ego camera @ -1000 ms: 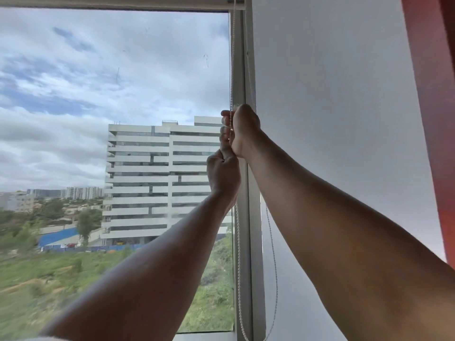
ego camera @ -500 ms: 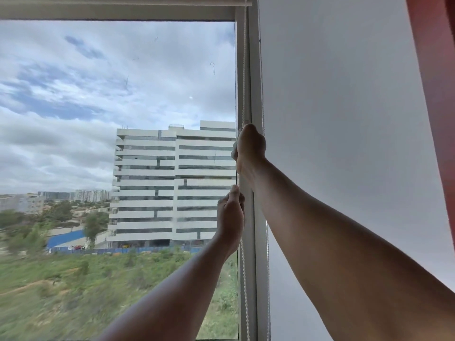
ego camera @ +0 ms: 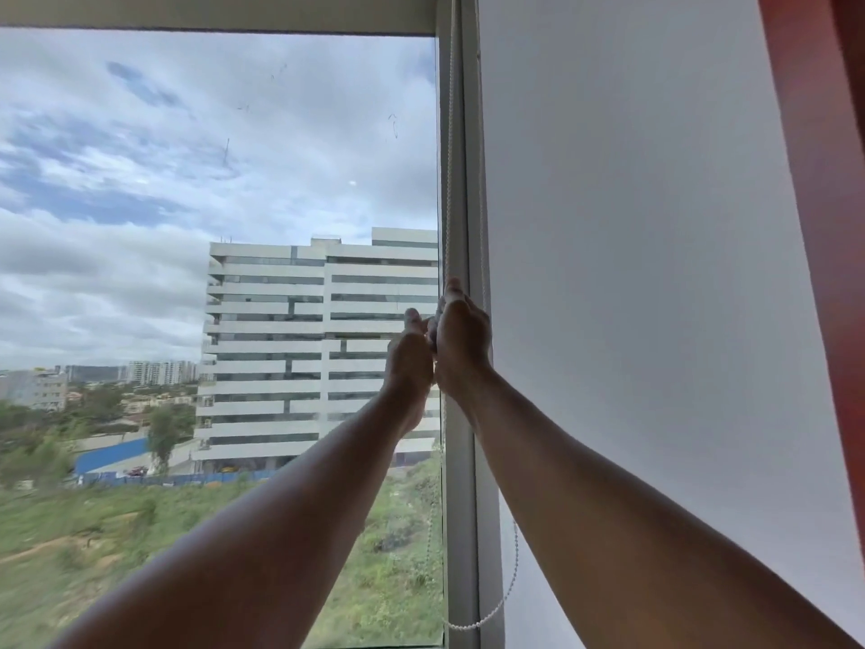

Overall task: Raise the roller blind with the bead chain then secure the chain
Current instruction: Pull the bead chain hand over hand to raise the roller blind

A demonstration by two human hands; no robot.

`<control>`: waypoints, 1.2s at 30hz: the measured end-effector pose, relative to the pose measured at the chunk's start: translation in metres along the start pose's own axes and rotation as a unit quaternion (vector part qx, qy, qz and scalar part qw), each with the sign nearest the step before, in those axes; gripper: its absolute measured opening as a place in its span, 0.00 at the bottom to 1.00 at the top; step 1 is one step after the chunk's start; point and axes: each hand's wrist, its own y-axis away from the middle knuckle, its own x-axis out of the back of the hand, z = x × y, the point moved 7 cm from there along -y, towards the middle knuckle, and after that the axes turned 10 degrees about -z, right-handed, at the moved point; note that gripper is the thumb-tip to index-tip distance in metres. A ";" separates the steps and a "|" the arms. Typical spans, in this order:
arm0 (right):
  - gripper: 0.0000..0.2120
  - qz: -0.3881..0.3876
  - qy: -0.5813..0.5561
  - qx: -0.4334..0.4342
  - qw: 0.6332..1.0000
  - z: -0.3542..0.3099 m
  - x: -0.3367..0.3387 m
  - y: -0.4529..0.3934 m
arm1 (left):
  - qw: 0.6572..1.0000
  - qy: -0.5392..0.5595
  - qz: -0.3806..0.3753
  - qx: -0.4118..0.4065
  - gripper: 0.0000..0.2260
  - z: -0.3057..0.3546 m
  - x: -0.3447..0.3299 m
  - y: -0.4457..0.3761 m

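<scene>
The roller blind [ego camera: 224,12] over the left window pane is rolled up high; only its grey bottom edge shows along the top of the view. A white bead chain [ego camera: 450,147] hangs straight down beside the grey window post [ego camera: 461,461], and its loop [ego camera: 491,613] curves out at the bottom. My right hand [ego camera: 461,339] is closed around the chain at mid height. My left hand [ego camera: 409,360] is pressed against it from the left, fingers curled at the chain. Where the chain runs inside both fists is hidden.
To the right of the post a second white blind [ego camera: 655,274] hangs fully down. A red-brown panel [ego camera: 824,180] borders the far right. Through the glass [ego camera: 210,180] I see a white office building, grass and cloudy sky.
My left hand has risen to sit beside my right hand, which has come down a little. The blind's bottom edge is higher in the window opening than a second ago.
</scene>
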 end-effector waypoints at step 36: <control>0.23 0.018 -0.051 -0.220 0.974 0.171 0.096 0.117 | 0.987 -0.097 -0.088 0.090 0.18 -0.229 0.001 0.131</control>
